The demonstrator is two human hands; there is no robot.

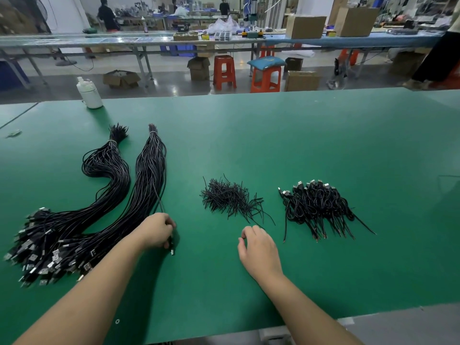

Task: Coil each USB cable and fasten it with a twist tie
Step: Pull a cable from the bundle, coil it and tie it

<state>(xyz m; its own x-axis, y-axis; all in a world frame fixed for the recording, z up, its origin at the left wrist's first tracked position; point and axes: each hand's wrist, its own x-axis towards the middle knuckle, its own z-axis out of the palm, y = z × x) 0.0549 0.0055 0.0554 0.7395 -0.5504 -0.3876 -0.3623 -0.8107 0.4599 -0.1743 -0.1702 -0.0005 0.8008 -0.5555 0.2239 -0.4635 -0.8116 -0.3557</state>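
Near the left side of the desk (323, 135), just beside the right-hand bundle of uncoiled cables (146, 185), the left hand (156, 231) was curled round a single USB cable (160, 205), its grip closed on the plug end, which stuck out below the fingers toward the near edge. From that grip the cable's long axis ran away toward the far edge, lying along the bundle it belonged to. The right hand (256, 247) hung toward the middle of the desk, fingers loosely bent and holding nothing, just short of the heap of twist ties (229, 197), which lay straight beyond it. Finished coils (316, 205) were piled further toward the right edge. By my reading, the cable would have to be drawn toward the near edge, lengthwise, to come free, and the right hand was plainly the nearer one for picking up a tie.
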